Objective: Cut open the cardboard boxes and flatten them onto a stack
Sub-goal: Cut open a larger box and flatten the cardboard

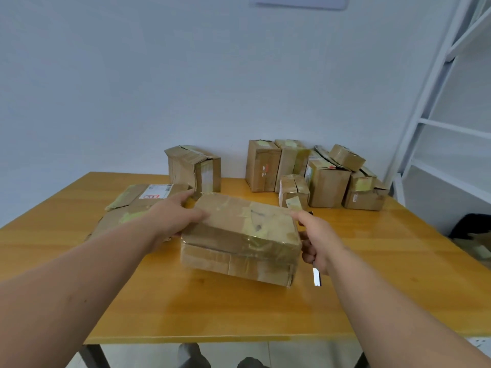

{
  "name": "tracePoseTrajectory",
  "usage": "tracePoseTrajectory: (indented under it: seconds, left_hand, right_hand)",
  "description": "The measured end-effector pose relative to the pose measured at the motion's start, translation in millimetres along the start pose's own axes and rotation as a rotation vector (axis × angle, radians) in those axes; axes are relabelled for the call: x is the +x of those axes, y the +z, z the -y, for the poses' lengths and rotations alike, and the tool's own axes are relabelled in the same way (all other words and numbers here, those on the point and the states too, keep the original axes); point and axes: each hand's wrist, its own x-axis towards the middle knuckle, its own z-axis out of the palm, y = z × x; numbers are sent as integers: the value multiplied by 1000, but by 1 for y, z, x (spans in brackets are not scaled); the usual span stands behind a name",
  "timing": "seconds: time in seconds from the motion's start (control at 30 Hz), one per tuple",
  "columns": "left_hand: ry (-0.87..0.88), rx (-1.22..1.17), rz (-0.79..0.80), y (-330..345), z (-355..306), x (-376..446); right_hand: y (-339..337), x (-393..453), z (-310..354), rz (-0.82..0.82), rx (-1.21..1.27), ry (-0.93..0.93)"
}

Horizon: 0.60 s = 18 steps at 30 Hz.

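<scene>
The surface is wood-look, orange-yellow, smooth with a soft sheen that catches light near its front edge. The near box is brown cardboard, matt and creased, wrapped in glossy clear tape that has yellowed and wrinkled over its top. The flattened cardboard at ten o'clock from it is the same dull brown, carrying a white paper label. The cluster of boxes at one o'clock is scuffed cardboard under shiny tape. The blade below the right hand is bright, reflective metal. The shelving at three o'clock looks like white painted metal, smooth. The wall is matt and pale.
</scene>
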Motion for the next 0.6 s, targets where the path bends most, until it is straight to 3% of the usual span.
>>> tracePoseTrajectory:
  seconds: [0.07, 0.13, 0.33, 0.43, 0.6]
  left_hand:
    - [41, 92, 199, -5, -5, -6]
    - [66, 294, 289, -5, -5, -8]
    - [103, 739, 217, 0, 5, -8]
    - [235, 1068, 135, 15, -6, -14]
    - [377, 1210, 211, 51, -17, -15]
  right_hand:
    - [-4, -2, 2, 54, 30, 29]
    - [-7, -3, 3, 101, 20, 43]
    - [0, 1, -3, 58, -99, -6]
    - [3, 4, -8, 31, -136, -25]
    - [-11, 8, -19, -31, -230, -65]
